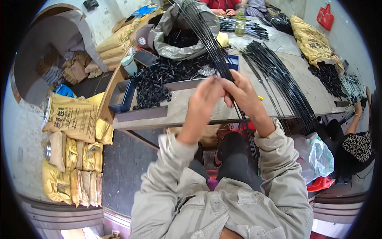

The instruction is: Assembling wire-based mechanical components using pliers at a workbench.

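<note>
My right hand point(243, 92) is closed round a bundle of long thin black rods point(207, 36). The bundle slants from the upper middle down past the table edge toward my knees. Close beside it is my left hand point(205, 95), its fingertips at the rods near my right thumb. Motion smears those fingers, so whether they grip anything is unclear. Left of my hands, a heap of small black tubular caps point(157, 77) covers part of the table point(181, 105). More long black rods point(278, 75) lie in a spread bundle to the right, their near ends past the edge.
A grey sack point(167, 49) of black parts stands behind the caps. An open blue box point(121, 95) and a mug point(129, 65) are at left. A bottle point(240, 26) stands farther back. A person's hands point(225, 12) work across the table; another person's arm point(352, 123) is at right.
</note>
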A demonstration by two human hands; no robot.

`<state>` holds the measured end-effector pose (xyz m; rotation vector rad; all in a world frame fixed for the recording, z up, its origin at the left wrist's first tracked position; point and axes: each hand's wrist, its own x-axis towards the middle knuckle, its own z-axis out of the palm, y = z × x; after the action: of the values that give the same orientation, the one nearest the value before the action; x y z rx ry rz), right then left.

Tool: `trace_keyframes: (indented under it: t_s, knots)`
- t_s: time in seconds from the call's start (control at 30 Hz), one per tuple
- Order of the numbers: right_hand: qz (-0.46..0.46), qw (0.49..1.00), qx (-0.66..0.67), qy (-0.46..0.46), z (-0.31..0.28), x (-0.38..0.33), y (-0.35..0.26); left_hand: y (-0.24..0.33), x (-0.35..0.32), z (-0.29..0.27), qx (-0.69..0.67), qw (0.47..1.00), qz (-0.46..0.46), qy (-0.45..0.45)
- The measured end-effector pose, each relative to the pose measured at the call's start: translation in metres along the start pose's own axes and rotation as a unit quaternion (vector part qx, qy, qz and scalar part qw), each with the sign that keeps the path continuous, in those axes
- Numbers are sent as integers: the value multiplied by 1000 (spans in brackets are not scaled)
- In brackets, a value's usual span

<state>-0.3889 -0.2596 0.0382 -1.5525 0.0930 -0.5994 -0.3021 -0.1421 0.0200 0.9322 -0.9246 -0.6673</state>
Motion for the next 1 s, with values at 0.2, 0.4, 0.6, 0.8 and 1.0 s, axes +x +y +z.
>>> trace_keyframes:
  t_s: [0.2, 0.4, 0.6, 0.8, 1.0]
  knots:
    - [105, 994, 28, 3, 36, -70, 28, 21, 53, -7, -149, 981, -117, 31]
    - [21, 991, 101, 81, 33, -50, 24, 14, 35, 12, -177, 978, -106, 20]
    - [-79, 992, 16, 95, 23, -29, 21, 18, 38, 15, -135, 985, -97, 56]
    - [-44, 992, 28, 111, 20, -27, 22, 12, 36, 11, -123, 990, -54, 47]
    - [-59, 996, -14, 68, 20, -34, 25, 10, 40, 18, -126, 989, -23, 79]
